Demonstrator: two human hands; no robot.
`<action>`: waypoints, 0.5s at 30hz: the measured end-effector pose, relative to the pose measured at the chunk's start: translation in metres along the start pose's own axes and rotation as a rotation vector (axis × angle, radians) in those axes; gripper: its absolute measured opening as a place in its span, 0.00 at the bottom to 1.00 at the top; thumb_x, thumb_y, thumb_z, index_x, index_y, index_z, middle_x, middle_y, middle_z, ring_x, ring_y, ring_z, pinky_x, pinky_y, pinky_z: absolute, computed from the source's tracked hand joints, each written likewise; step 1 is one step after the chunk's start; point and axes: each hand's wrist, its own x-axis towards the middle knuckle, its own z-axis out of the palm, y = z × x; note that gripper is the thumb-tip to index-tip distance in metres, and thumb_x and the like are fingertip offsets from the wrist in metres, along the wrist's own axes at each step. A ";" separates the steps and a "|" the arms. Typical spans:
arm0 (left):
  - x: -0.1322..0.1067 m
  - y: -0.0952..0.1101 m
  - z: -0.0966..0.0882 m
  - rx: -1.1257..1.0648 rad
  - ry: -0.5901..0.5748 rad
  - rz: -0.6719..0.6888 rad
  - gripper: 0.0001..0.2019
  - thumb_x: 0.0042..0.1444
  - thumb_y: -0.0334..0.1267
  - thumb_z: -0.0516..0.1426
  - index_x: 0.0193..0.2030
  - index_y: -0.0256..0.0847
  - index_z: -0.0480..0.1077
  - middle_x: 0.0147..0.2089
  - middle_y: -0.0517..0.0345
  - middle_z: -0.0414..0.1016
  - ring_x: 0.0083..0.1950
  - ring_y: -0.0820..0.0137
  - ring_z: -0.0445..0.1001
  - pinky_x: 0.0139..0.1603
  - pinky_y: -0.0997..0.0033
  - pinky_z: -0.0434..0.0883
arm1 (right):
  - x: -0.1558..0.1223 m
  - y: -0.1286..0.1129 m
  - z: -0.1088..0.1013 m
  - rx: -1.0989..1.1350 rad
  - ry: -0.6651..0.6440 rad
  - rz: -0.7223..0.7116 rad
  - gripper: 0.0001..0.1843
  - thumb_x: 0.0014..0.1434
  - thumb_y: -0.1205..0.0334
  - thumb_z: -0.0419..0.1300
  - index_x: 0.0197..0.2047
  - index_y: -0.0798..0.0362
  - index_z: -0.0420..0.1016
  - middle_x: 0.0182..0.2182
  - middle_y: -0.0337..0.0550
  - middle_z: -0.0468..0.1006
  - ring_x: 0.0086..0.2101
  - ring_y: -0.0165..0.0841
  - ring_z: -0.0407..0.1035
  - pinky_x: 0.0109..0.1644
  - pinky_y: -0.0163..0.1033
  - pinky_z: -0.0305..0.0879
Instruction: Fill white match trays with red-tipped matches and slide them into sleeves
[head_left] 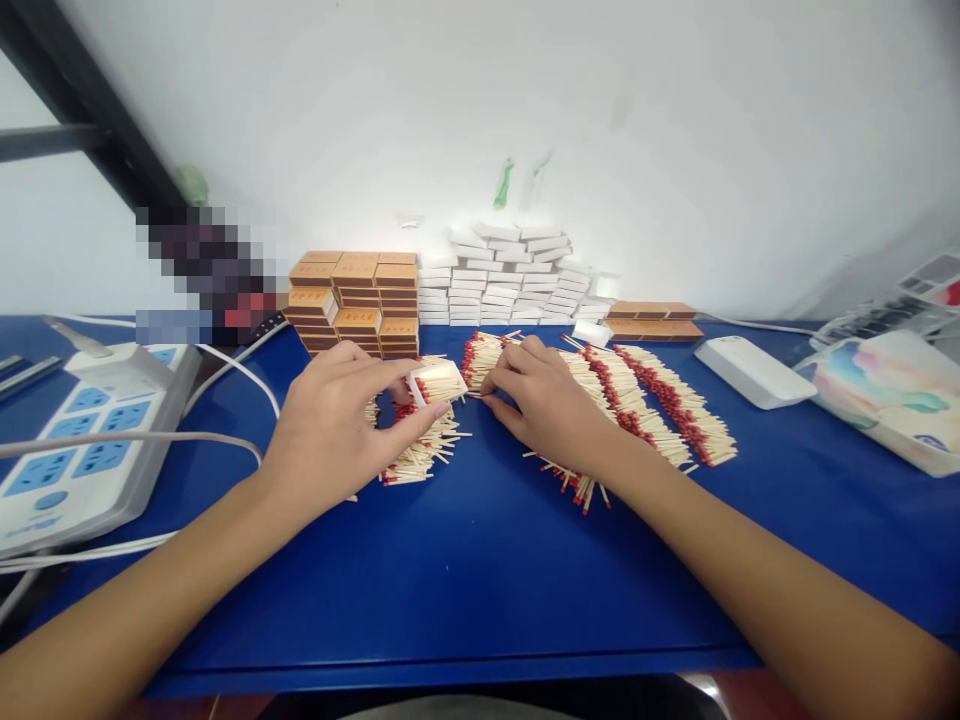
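My left hand holds a small white matchbox tray with a few red-tipped matches in it, tilted toward the right. My right hand rests on the heap of loose red-tipped matches, its fingertips pinching matches just right of the tray. More loose matches lie under and beside my left hand on the blue table.
Orange matchbox sleeves are stacked at the back, beside a pile of white inner trays and a few flat sleeves. A white power strip with cables lies left. A white flat box and a tissue pack lie right.
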 end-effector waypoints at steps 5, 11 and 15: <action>0.000 0.000 0.000 0.007 -0.006 0.005 0.17 0.62 0.50 0.65 0.50 0.39 0.81 0.30 0.57 0.78 0.35 0.64 0.71 0.40 0.62 0.72 | 0.000 0.000 -0.003 -0.012 -0.035 0.009 0.07 0.69 0.65 0.59 0.39 0.54 0.77 0.41 0.51 0.74 0.44 0.43 0.60 0.48 0.46 0.57; -0.001 -0.002 0.002 0.004 0.000 0.013 0.18 0.62 0.50 0.65 0.51 0.38 0.81 0.29 0.58 0.77 0.34 0.64 0.71 0.39 0.62 0.72 | 0.000 -0.002 -0.007 0.013 -0.050 0.022 0.07 0.69 0.65 0.58 0.38 0.53 0.75 0.41 0.51 0.73 0.44 0.43 0.60 0.49 0.46 0.57; -0.001 -0.003 0.002 -0.001 -0.003 0.016 0.18 0.62 0.49 0.66 0.51 0.39 0.81 0.30 0.58 0.78 0.35 0.64 0.71 0.40 0.62 0.72 | -0.001 0.000 -0.011 -0.009 -0.068 0.043 0.08 0.70 0.66 0.56 0.38 0.55 0.75 0.41 0.51 0.73 0.43 0.42 0.60 0.48 0.46 0.58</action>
